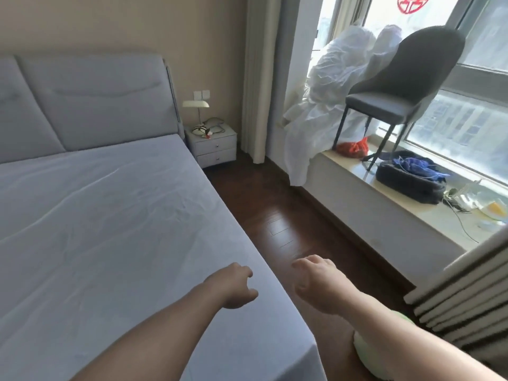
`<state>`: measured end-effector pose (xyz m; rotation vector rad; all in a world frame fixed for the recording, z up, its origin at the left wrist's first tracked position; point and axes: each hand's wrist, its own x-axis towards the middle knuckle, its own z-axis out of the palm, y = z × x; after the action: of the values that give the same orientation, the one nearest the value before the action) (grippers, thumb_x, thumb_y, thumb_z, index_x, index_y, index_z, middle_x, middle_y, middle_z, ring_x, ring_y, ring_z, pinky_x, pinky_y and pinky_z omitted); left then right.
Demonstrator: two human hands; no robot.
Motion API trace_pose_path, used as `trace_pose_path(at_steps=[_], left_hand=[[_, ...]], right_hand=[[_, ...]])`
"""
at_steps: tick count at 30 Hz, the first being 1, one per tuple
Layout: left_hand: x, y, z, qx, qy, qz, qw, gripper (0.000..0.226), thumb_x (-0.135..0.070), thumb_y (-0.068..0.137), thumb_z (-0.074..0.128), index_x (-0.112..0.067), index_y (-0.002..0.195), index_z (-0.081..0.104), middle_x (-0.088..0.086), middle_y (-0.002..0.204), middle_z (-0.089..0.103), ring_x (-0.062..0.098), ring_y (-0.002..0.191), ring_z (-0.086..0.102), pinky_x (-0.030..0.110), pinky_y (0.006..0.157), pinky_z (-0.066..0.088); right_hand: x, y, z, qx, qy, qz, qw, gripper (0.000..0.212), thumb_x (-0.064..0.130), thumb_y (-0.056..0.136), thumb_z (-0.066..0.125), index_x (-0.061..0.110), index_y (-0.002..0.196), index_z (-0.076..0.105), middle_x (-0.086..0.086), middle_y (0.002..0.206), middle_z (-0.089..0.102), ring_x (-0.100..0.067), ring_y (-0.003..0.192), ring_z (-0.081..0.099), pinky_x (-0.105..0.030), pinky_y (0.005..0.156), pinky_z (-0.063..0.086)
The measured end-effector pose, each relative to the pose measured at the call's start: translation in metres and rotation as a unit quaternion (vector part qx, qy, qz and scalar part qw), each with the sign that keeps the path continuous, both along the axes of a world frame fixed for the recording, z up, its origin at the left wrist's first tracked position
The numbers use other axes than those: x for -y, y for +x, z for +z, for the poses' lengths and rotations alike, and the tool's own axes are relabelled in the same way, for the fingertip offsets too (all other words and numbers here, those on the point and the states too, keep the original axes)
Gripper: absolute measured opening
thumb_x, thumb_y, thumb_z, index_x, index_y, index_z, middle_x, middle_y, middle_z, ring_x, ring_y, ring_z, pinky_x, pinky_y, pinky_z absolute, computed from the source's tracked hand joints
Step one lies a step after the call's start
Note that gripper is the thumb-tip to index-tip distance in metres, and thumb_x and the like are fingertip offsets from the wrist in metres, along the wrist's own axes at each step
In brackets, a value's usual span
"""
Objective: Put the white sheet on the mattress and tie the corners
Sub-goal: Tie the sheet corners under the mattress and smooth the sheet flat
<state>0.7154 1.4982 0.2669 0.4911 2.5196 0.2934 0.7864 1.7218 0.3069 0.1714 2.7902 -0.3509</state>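
My left hand [238,285] and right hand [316,281] hung loose, holding nothing. The white sheet [327,105] lay bundled far ahead of my right hand. I judged gathering it whole best, clear of the chair [398,86].

red paper-cut double-happiness sign [411,3] on window pane [384,12], partly cropped
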Motion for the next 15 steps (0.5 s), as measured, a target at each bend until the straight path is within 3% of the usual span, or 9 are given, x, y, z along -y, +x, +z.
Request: trace_pose_path(at_steps=[2, 8, 15], left_hand=[[-0.001, -0.025, 0.003, -0.001, 0.001, 0.043, 0.999, 0.065, -0.053, 0.095, 0.053, -0.028, 0.155, 0.041, -0.001, 0.161, 0.036, 0.025, 0.138, 0.049, 0.041, 0.109, 0.046], [0.009, -0.07, -0.002, 0.011, -0.006, 0.19, 0.982, 0.063, -0.05, 0.1, 0.051, -0.026, 0.157, 0.039, -0.003, 0.165, 0.031, 0.023, 0.139, 0.047, 0.039, 0.109, 0.044], [-0.004, -0.061, -0.016, 0.047, -0.037, 0.397, 0.916, 0.063, -0.054, 0.1, 0.051, -0.028, 0.156, 0.039, -0.006, 0.163, 0.032, 0.02, 0.133, 0.05, 0.035, 0.107, 0.045]], right_hand=[[-0.005, -0.042, -0.001, 0.008, 0.006, 0.049, 0.999, 0.043, 0.042, 0.091, 0.052, 0.041, 0.134, 0.052, 0.009, 0.142, 0.048, -0.024, 0.133, 0.042, -0.043, 0.107, 0.044], [-0.009, -0.163, -0.033, 0.011, -0.038, 0.173, 0.984, 0.049, 0.046, 0.092, 0.054, 0.041, 0.14, 0.047, 0.007, 0.148, 0.045, -0.026, 0.132, 0.045, -0.042, 0.105, 0.045], [-0.003, -0.254, -0.081, 0.056, -0.097, 0.359, 0.927, 0.056, 0.045, 0.096, 0.054, 0.036, 0.15, 0.042, 0.006, 0.153, 0.042, -0.022, 0.136, 0.043, -0.04, 0.107, 0.045]])
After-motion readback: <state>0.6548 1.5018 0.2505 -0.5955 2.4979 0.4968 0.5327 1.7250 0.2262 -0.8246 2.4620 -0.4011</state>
